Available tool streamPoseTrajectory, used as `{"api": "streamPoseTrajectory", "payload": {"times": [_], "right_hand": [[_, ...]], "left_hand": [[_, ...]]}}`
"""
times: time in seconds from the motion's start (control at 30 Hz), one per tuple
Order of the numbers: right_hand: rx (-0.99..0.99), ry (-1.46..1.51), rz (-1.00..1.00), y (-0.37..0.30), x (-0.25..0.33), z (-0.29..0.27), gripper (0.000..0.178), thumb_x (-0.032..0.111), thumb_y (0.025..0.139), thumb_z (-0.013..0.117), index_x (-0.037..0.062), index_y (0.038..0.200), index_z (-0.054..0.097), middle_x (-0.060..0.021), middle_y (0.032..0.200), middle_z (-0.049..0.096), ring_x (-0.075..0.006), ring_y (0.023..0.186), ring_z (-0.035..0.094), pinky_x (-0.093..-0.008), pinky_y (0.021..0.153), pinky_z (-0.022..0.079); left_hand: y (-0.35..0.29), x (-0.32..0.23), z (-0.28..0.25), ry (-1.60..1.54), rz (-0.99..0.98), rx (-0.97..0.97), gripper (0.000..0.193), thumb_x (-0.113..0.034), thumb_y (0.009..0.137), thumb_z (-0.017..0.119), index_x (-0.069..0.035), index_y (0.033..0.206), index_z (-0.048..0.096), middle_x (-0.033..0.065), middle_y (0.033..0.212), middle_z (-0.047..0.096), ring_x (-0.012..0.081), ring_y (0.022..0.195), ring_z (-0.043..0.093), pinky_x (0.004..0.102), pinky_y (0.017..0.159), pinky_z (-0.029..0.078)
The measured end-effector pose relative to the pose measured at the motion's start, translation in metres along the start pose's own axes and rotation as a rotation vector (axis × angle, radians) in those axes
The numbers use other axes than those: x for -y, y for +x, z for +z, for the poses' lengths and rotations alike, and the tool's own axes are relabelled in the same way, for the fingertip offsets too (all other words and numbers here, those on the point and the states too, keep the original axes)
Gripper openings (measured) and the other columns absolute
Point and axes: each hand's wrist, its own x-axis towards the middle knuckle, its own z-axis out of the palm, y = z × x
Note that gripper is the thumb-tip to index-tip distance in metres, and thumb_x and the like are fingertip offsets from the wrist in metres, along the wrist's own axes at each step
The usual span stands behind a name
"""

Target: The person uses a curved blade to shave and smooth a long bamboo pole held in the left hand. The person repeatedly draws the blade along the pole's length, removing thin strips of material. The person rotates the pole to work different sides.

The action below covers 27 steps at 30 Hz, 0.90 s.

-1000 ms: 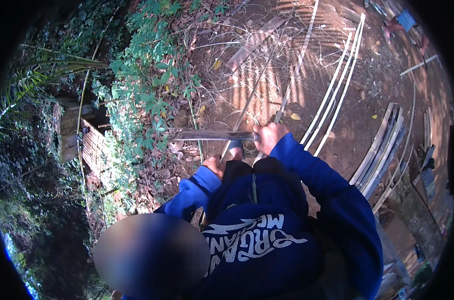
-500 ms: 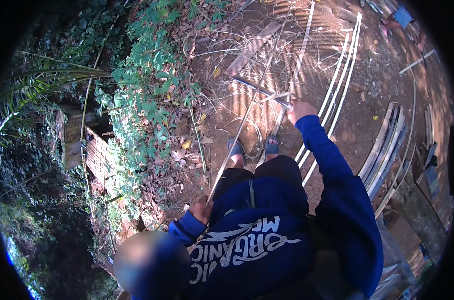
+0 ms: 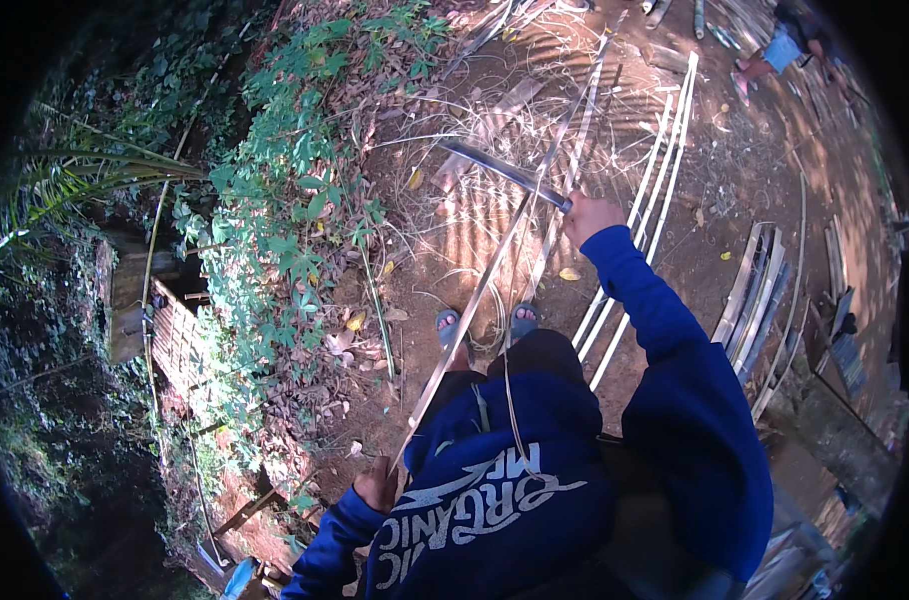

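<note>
My left grip (image 3: pixel 377 486) squeezes the long strip (image 3: pixel 453 351). My right grip (image 3: pixel 592 218) squeezes the big knife (image 3: pixel 505 173), seen across the strip's far part.

Head cam, fisheye, faces down over L grip (image 3: pixel 377 487), R grip (image 3: pixel 592 218).

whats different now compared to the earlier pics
The right hand has moved forward, beyond the feet, carrying the knife out; the left hand has drawn back and left. The knife stays in the right hand, the long strip in the left.
</note>
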Motion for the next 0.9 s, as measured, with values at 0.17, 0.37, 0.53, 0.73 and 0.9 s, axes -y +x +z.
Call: {"api": "streamPoseTrajectory", "payload": {"times": [0.17,0.37,0.53,0.73,0.9], "right_hand": [[-0.14,-0.1,-0.363,-0.032,0.016,-0.011,0.021,0.028,0.078,0.061,0.0118,0.09,0.057,-0.0133,0.071,0.065,-0.0326,0.067,0.066,-0.0498,0.061,0.052],[-0.218,-0.021,-0.171,0.001,-0.028,-0.019,0.022,0.031,0.077,0.063,0.0143,0.089,0.054,-0.0106,0.062,0.062,-0.0323,0.064,0.066,-0.0463,0.057,0.051],[-0.354,-0.029,-0.181,0.0,-0.031,-0.024,0.018,0.023,0.077,0.062,0.0107,0.088,0.057,-0.0149,0.07,0.064,-0.0349,0.066,0.064,-0.0459,0.061,0.052],[-0.494,0.533,0.27,0.033,-0.087,0.004,0.024,0.026,0.076,0.071,0.0055,0.087,0.063,-0.0087,0.063,0.063,-0.0194,0.055,0.06,-0.0361,0.054,0.049],[-0.133,1.751,0.355,-0.017,0.047,-0.01,0.023,0.022,0.078,0.075,0.0044,0.087,0.063,-0.0024,0.06,0.057,-0.0071,0.04,0.045,-0.0228,0.038,0.035]], "left_hand": [[-0.014,0.027,0.0,0.025,0.097,-0.081,0.017,-0.015,0.087,0.056,-0.008,0.101,0.05,0.0232,0.058,0.056,0.0427,0.055,0.06,0.0499,0.046,0.045],[-0.01,0.032,-0.004,-0.033,0.111,-0.057,0.028,-0.01,0.083,0.059,-0.005,0.108,0.048,0.0241,0.061,0.057,0.0425,0.057,0.06,0.049,0.047,0.046],[-0.038,0.053,0.011,0.016,-0.06,-0.012,0.037,-0.018,0.085,0.061,-0.015,0.121,0.051,0.0207,0.062,0.059,0.0435,0.054,0.059,0.0502,0.045,0.045],[-0.038,0.066,0.026,0.01,0.046,-0.078,0.031,-0.009,0.081,0.058,-0.005,0.111,0.05,0.0211,0.056,0.055,0.0393,0.049,0.059,0.0467,0.043,0.045],[-0.03,0.072,0.035,-0.044,0.161,-0.057,0.039,-0.006,0.077,0.058,-0.001,0.114,0.046,0.0225,0.064,0.057,0.0388,0.05,0.059,0.047,0.043,0.045]]}}
